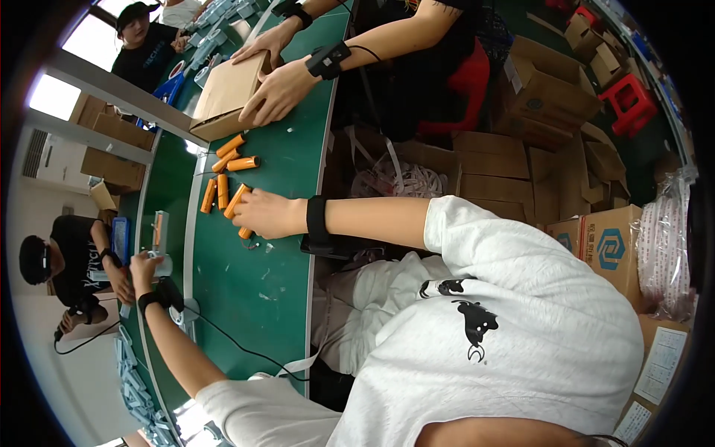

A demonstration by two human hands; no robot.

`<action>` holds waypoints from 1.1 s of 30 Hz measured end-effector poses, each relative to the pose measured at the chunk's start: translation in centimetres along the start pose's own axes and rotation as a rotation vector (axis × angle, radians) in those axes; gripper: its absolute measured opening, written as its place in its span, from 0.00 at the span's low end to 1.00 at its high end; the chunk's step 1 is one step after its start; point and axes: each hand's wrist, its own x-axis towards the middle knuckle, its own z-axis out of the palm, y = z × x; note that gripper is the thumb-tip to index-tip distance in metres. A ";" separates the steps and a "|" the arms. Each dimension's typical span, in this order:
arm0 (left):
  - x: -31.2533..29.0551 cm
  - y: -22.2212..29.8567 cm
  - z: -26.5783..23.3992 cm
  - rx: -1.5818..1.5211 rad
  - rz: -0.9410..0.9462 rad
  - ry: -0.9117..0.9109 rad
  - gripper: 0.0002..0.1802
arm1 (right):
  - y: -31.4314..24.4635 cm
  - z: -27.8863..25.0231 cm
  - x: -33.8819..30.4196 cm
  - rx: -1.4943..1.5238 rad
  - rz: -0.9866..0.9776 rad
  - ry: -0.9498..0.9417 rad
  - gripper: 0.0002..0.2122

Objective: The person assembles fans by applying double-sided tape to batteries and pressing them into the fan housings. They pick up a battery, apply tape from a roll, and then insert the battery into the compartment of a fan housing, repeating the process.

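My right hand [269,214] is closed around one end of an orange cylindrical battery [237,201] over the green table. Another battery [245,233] shows just below that hand, with thin wires near it. Several more lie loosely grouped beyond, among them one battery [243,163] lying crosswise and one battery [208,196] at the left of the group. My left hand [143,272] reaches far across to the table's other side, its fingers curled beside a pale grey fixture [159,235]. What those fingers hold is too small to make out. Both my wrists wear black bands.
A co-worker's hands [279,89] rest on a cardboard box [231,93] at the table's far end. Another person [71,257] works opposite, a hand close to my left one. A black cable [238,339] crosses the green table [253,298]. Cartons [547,93] and red stools [628,104] stand right.
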 end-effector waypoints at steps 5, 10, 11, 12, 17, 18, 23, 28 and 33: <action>-0.4 -1.5 3.2 0.266 0.063 0.328 0.30 | 1.6 1.9 1.5 0.292 -0.126 -0.427 0.09; -19.5 11.2 -5.1 -0.272 0.068 0.044 0.19 | 2.6 -3.5 -1.3 1.710 0.723 -0.400 0.09; -25.3 10.3 -5.0 -0.160 -0.027 -0.051 0.16 | 1.4 -4.1 -1.4 1.737 0.711 -0.450 0.09; -30.7 8.7 -3.1 -0.048 -0.252 -0.053 0.16 | 0.1 -4.1 -1.4 1.822 0.683 -0.526 0.09; -40.5 9.7 5.3 0.200 -0.329 -0.063 0.17 | -6.3 -2.0 -2.2 1.712 0.634 -0.785 0.10; -41.0 9.4 6.2 0.025 -0.304 -0.028 0.18 | -7.7 -1.6 -2.6 1.560 0.614 -0.818 0.10; -40.7 8.7 8.6 -0.038 -0.135 0.300 0.20 | -14.9 0.7 -5.3 1.331 0.427 -0.709 0.14; -38.3 11.6 10.0 -0.433 -0.230 0.770 0.19 | -15.6 0.3 -5.1 1.512 0.434 -0.665 0.11; -33.2 12.8 9.5 0.046 -0.194 0.852 0.21 | -12.4 -4.4 -2.3 1.559 0.430 -0.743 0.10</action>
